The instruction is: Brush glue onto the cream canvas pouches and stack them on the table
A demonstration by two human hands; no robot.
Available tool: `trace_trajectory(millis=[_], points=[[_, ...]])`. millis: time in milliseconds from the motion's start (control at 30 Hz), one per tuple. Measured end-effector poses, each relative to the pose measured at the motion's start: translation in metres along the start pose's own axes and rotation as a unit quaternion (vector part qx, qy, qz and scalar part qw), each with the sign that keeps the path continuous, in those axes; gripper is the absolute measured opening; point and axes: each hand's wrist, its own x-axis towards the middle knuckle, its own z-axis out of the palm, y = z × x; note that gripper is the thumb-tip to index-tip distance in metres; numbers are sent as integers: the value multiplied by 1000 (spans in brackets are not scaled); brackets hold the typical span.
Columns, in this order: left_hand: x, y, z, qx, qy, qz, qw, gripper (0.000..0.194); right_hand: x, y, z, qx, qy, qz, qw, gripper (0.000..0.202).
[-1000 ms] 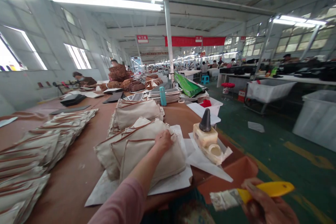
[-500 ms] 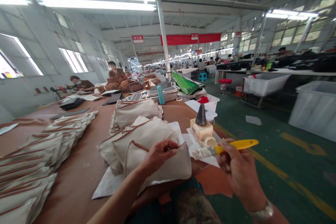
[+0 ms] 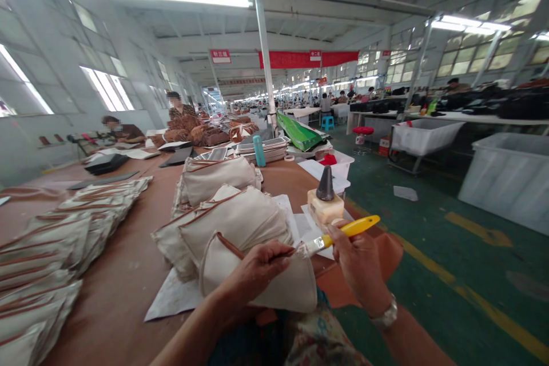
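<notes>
A cream piece is pinched by its upper edge in the left hand, before a pile; a yellow-handled brush is gripped in the right hand, tip at that edge

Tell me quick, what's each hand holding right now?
Left hand: closed, pinching the edge of a cream pouch-like piece.
Right hand: closed around a yellow-handled brush.
</notes>
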Motion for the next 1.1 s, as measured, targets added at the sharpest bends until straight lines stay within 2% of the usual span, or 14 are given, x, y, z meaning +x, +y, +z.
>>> trace_trajectory(millis=[100,300,533,633,700,767,900,1000,1100], points=[[-4,2,2,-15,9,-7,1000,37,2,1,-3,-10,27,-14,999,41],[-7,1,8,-54,-3,-7,999,33,-8,-5,0,-55,-22,-41,997,36],[-17,-1,17,-73,9,-3,997,32,-8,-9,-4,-76,4,-70,995,33],[-21,0,25,-57,50,12,997,29,-7,-10,-10,-103,7,-89,991,35],[-26,2,29,6,97,57,994,22,-5,-8,-19,-99,23,-90,991,32],[-32,4,31,110,136,140,975,15,-4,-7,-28,-60,42,-77,994,28],[-42,10,32,305,145,290,895,14,-12,-16,-32,50,36,-15,998,29],[-45,11,33,375,152,339,849,19,-28,-28,-23,73,-13,26,997,29],[-47,9,35,400,172,356,827,20,-44,-39,-19,23,-89,39,995,30]])
